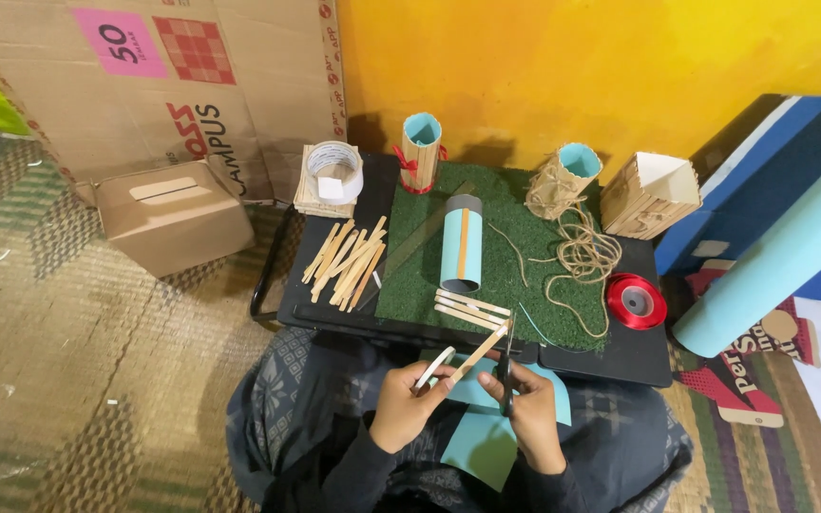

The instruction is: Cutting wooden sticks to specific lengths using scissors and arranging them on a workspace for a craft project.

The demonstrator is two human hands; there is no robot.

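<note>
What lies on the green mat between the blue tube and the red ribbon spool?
In the head view, loose brown twine lies coiled between the blue tube and the red ribbon spool, over the green mat.

We see one view only, from a camera worn on the person's head. It looks steeply down and forward, over the lap and across a low black table toward a yellow wall behind the far edge. We are close to the near edge of the table, which runs just past the hands at the bottom centre of the frame; the far edge lies higher up, farther from us. The whole tabletop fits in view, corner to corner. Woven floor mat fills the frame's left side. No second view shares this scene.
</note>
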